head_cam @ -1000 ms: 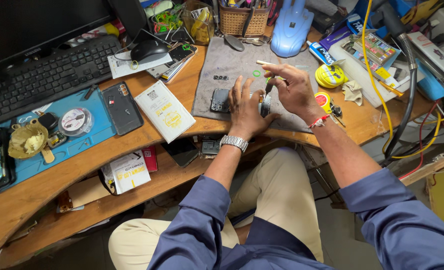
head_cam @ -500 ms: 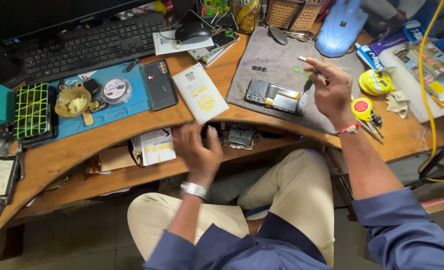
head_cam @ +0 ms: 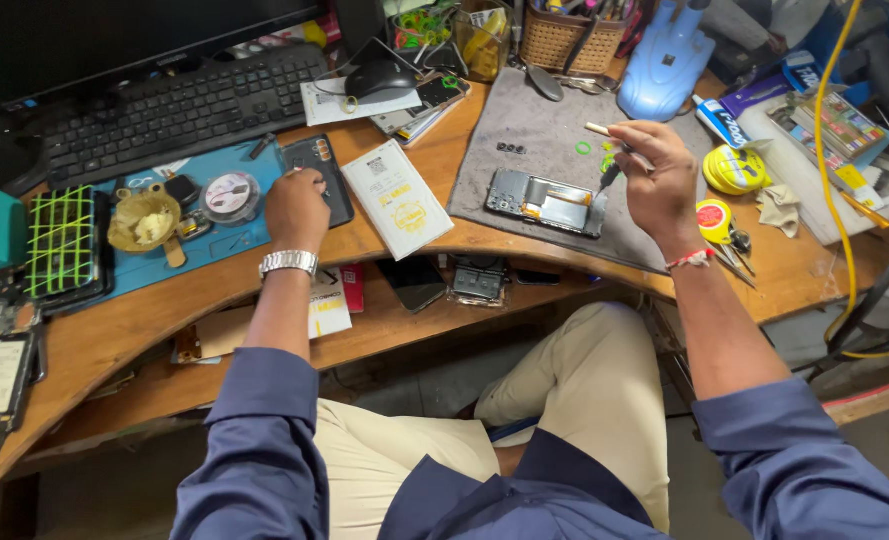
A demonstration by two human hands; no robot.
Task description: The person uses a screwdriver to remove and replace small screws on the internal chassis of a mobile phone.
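Cluttered wooden desk [head_cam: 295, 262] | opened phone [head_cam: 547, 201] lies on grey mat [head_cam: 525, 125] | right hand [head_cam: 655, 180] pinches a brush [head_cam: 610, 150], likely bristles down; keep strokes light | left hand [head_cam: 297, 208] curled over dark phone [head_cam: 321, 170], grip unclear

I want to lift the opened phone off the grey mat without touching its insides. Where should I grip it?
Grip the opened phone by its two long edges, from above. It lies flat with its inner parts facing up, and the right hand with its tool is at its right end.
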